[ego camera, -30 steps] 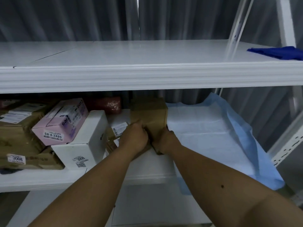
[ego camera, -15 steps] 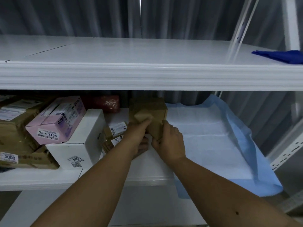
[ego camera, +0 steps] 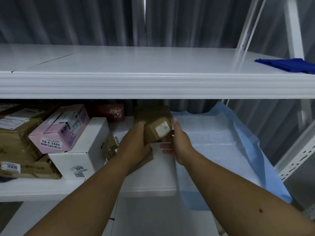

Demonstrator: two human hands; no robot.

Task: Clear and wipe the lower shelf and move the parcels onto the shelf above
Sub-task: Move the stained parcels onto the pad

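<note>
Far to my left on the lower shelf (ego camera: 85, 189) sit the parcels I have yet to shift: brown cartons (ego camera: 15, 137), a pink box (ego camera: 59, 128) lying tilted across a white box (ego camera: 85, 150), and a red packet (ego camera: 110, 112) at the back. Just right of them my left hand (ego camera: 134, 145) wraps the near-left side of a small brown parcel (ego camera: 158, 128), fingers curled and pressed against the cardboard. The parcel is lifted clear of the shelf, tipped so its white label faces me, its long axis running away from me towards the back — right in front of a larger brown box (ego camera: 150, 111). My right hand (ego camera: 179, 142) is on its right side, thumb up against the edge, fingers loosely spread beneath; whether they bear weight I cannot tell. A blue-edged white sheet (ego camera: 230, 145) covers the shelf's right half. The upper shelf (ego camera: 153, 86) lies directly above the parcel — its front lip overhangs, so I judge the parcel must come towards me before it rises. Both hands are equally near. A dark blue cloth (ego camera: 289, 65) waits at the far right up there.
</note>
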